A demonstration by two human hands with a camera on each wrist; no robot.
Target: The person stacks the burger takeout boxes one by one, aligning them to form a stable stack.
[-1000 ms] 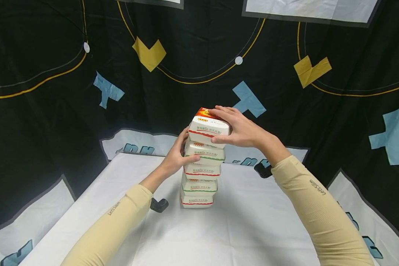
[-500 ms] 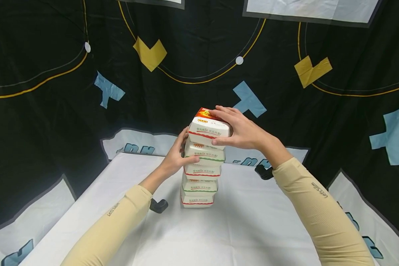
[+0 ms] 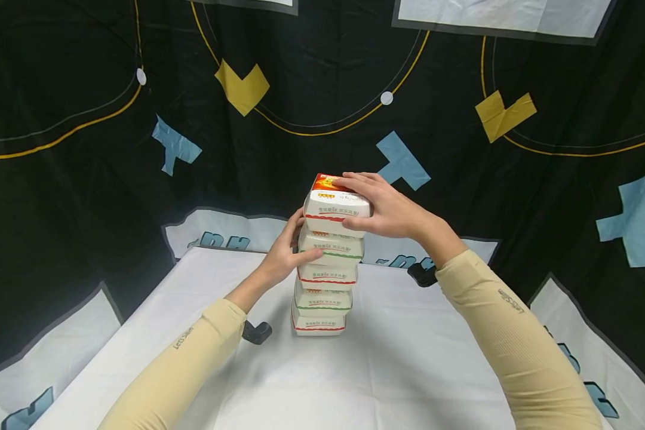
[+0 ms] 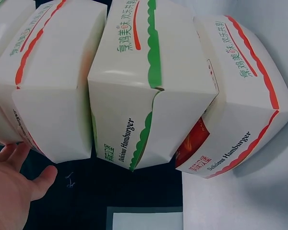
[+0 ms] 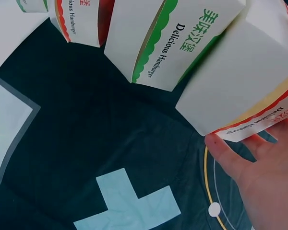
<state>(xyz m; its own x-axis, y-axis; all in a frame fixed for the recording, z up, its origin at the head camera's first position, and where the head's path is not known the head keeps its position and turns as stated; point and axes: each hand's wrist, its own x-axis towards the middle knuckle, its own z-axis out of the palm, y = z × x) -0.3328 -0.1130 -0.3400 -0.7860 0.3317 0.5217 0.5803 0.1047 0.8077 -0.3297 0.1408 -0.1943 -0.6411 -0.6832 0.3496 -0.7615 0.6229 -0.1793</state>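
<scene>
Several white cardboard hamburger boxes with red or green wavy bands stand in one tall, uneven stack. My right hand [image 3: 389, 209] grips the top hamburger box [image 3: 335, 206], its thumb on the front and its fingers over the red printed lid. The left hand [image 3: 285, 251] rests against the left side of the green-banded box [image 3: 330, 246] just below, with fingers and thumb spread. In the left wrist view, that hand [image 4: 14, 184] shows beside the upper boxes; the lowest box [image 4: 245, 91] is at right. From the right wrist, fingers [image 5: 225, 153] touch the top box's edge.
The stack stands on a white-covered table [image 3: 312, 382]. One black angular piece [image 3: 257, 332] lies left of the stack, another [image 3: 422, 275] by the right forearm. Behind hangs a black cloth [image 3: 312, 77] with yellow and blue tape shapes.
In the last half second my right hand has shifted the top box slightly left and turned it a little. The left hand and the lower boxes look unmoved.
</scene>
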